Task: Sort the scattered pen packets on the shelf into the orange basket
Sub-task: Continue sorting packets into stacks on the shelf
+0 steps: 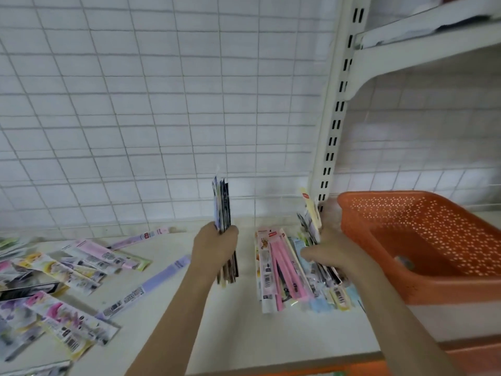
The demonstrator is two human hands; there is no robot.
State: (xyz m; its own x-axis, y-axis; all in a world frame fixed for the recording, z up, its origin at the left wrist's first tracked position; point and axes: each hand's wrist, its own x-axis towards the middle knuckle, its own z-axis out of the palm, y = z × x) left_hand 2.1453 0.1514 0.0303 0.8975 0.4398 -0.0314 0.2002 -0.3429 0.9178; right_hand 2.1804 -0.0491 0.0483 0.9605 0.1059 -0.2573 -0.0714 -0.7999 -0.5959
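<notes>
My left hand (pixel 214 248) grips upright packets (pixel 222 204); my right hand (pixel 329 249) clutches another bunch (pixel 310 218), just left of the basket (pixel 423 240).

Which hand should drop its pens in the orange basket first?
Probably the right hand. Its grip already holds a bundle of packets right beside the orange basket, while the left hand holds its stack farther away.
</notes>
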